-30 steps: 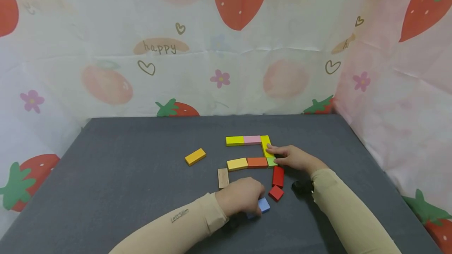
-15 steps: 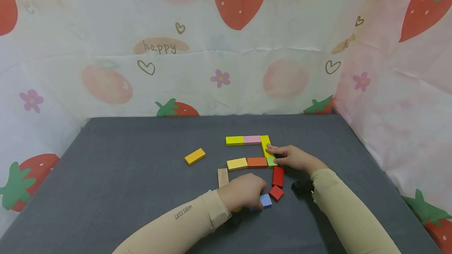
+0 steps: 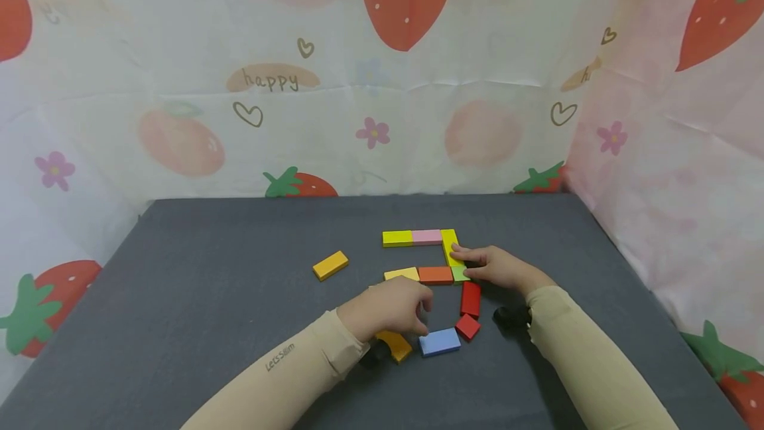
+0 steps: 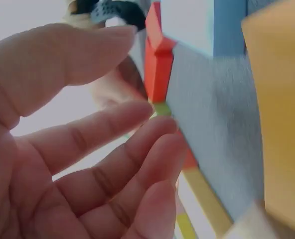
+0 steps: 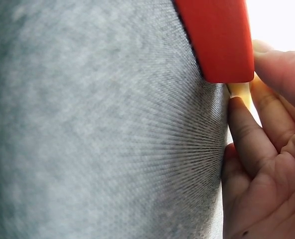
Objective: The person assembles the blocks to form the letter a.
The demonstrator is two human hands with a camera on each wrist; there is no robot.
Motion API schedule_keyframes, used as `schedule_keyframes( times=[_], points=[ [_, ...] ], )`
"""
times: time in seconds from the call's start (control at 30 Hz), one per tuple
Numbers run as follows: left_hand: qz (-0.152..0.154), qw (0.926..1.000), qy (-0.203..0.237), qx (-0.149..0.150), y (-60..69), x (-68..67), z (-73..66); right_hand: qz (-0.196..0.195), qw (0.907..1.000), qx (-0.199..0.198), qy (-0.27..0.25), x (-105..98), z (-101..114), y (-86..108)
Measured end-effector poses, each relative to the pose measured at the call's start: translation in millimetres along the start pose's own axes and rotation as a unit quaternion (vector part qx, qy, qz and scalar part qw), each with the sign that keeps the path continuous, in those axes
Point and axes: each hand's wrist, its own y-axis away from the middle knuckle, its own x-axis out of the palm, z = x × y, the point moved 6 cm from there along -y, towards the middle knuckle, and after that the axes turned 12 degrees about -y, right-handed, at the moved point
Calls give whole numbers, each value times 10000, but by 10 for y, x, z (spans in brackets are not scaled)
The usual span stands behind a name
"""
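Observation:
My left hand (image 3: pixel 388 308) hovers just left of a blue block (image 3: pixel 440 342), apart from it. Its loosely bent fingers hold nothing in the left wrist view. Under that wrist lies an orange-yellow block (image 3: pixel 395 347), partly covered. My right hand (image 3: pixel 501 268) rests with extended fingers against a long yellow block (image 3: pixel 449 244) and a small green block (image 3: pixel 458 275). Below the green one are a red block (image 3: pixel 471 298) and a tilted small red block (image 3: pixel 468 327), which is close to the blue block's right end. The plain wooden block is now almost wholly hidden behind my left hand.
A yellow-green block (image 3: pixel 396 239) and a pink block (image 3: pixel 426 237) form the far row. An orange-red block (image 3: pixel 435 275) and a pale yellow block (image 3: pixel 402 274) make the middle row. A loose orange-yellow block (image 3: pixel 330 265) lies left on the dark grey table (image 3: pixel 227 284).
My left hand shifted the blue block right and slightly away, turned it straighter, then let go and drew back left. The orange-yellow block beneath its wrist came into view. My right hand stayed put.

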Motion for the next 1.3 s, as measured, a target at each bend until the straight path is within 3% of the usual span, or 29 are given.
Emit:
schedule_keyframes(
  times=[0.23,0.5,1.3],
  points=[
    [214,9996,-159,56,195,31,209,-31,9999,115,46,-7,-1,4],
    [-88,9965,-489,672,355,103,276,45,9999,32,87,2,4,-1],
    [-298,9961,-341,752,321,187,276,31,10000,-28,63,13,20,14]
  ],
)
